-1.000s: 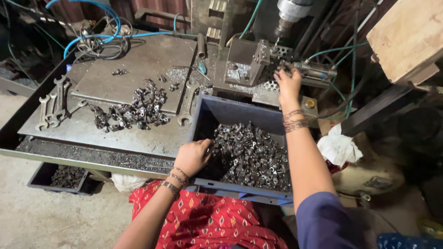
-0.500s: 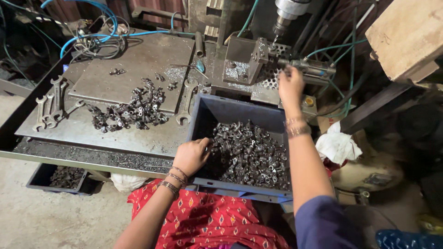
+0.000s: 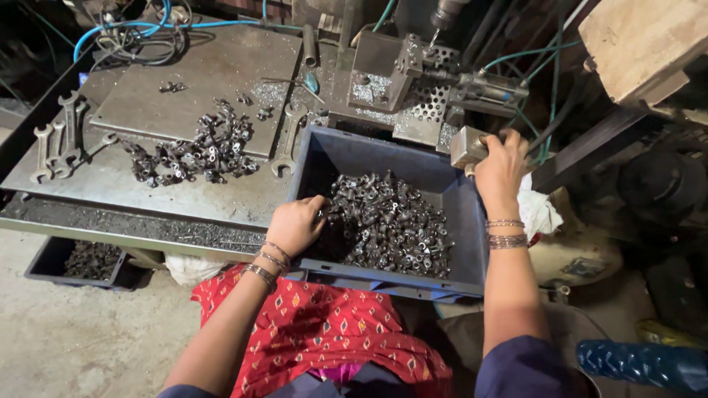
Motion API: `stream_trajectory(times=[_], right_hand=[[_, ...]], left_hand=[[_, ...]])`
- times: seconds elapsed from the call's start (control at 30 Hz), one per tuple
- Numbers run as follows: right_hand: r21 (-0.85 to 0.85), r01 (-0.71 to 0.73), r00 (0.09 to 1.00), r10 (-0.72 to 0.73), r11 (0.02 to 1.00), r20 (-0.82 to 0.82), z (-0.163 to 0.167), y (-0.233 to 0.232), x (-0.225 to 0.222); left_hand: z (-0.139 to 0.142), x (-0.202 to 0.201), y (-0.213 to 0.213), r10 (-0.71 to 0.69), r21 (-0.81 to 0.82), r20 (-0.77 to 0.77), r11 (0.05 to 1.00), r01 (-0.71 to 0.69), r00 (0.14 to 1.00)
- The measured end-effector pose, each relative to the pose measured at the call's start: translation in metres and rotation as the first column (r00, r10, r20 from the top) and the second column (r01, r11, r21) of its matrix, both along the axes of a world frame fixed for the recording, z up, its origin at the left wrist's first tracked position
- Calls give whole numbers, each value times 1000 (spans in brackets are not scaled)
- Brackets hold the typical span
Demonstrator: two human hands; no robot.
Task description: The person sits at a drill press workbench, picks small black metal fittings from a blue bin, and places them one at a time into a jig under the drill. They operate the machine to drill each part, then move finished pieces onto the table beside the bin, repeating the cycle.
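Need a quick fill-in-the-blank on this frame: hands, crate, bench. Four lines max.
1. The left hand reaches into the ____ plastic crate of small metal parts.
2. The right hand grips a metal ____ beside the machine.
3. A row of ____ lies at the bench's left end.

Missing words: blue; block; spanners
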State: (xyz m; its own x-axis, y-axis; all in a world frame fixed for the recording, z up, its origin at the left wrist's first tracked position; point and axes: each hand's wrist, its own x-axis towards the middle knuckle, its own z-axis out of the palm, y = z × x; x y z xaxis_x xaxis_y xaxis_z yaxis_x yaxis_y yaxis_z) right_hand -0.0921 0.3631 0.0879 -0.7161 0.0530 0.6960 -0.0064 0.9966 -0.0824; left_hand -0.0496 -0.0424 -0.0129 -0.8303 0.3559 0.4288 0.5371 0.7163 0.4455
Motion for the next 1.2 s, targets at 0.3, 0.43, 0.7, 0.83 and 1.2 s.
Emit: stream_trajectory(times=[0.3,0.43,0.7,0.83,1.2], right_hand=[[-30,-50,997,48,998,-61,5,-77,32],[-374,-511,825,564,774,42,-41,-165,49],[-708,-460,721,691,535,53,-102,-239,63],[-686,-529,695,719,500,-13,-114,-228,64],[-993,-66,757,653,98,14,-123,-210,49]], left_hand=[[1,-8,7,-17,-69,-99,998,10,995],[1,-9,8,6,-54,-83,999,-10,997],[3,-7,1,25,5,38,1000,-25,999],[7,-4,3,-35,0,-12,999,35,999],[10,-3,6,-101,-15,-94,995,100,990]])
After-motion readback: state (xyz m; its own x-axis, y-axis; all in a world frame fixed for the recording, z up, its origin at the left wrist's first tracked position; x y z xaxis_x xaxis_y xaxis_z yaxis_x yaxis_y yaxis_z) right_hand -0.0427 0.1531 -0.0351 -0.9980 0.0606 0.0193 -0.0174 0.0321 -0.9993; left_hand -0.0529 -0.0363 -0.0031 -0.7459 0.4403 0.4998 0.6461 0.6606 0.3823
